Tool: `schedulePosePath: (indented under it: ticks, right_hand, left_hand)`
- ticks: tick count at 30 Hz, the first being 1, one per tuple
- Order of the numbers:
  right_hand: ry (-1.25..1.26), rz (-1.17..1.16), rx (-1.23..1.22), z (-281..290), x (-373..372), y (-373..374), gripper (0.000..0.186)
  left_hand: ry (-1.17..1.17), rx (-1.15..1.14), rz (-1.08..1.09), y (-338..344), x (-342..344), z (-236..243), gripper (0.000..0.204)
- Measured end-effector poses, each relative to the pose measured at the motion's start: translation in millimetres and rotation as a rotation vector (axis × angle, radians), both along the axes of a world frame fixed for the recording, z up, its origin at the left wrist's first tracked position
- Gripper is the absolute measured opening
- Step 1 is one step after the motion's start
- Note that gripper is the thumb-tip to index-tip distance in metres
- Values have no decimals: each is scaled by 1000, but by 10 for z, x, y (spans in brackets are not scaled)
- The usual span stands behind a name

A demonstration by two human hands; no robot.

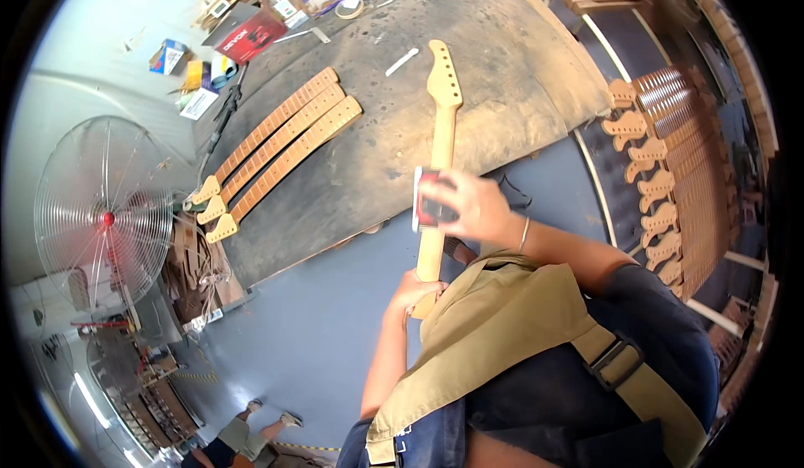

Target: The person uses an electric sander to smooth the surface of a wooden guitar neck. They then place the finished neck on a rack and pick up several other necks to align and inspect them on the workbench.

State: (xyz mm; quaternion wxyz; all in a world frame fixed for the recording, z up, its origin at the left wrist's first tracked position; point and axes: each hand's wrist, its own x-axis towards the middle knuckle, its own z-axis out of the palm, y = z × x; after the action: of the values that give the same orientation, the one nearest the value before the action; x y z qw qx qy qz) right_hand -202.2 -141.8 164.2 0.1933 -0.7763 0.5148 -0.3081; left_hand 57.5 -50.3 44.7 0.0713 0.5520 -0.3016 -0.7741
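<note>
Left hand [412, 289]: grips guitar neck [442, 137] at 6-o'clock end
Right hand [480, 206]: grips red-black block [430, 211], mid-neck
Rubbing step: apparently sanding
Next stroke: probably wants steady left hold

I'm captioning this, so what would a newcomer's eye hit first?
Probably the pale guitar neck mid-picture: the left hand grips its near end, the right hand holds a red-and-black block over it. Next come the round fan at far left and the row of necks at right.
</note>
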Motion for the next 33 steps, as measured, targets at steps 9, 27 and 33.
schedulePosePath:
  ticks: [9, 27, 33]
  right_hand:
    - [68, -317, -209, 191, -993, -967, 63]
    - [-222, -702, -90, 411, -2245, 194, 67]
    - [-228, -931, -66, 364, -2318, 542, 69]
  left_hand:
    - [-139, -201, 370, 771, 557, 644, 42]
    - [134, -1622, 423, -3166, -1718, 2270, 10]
    - [-56, -1640, -1, -3107, -2211, 2427, 24]
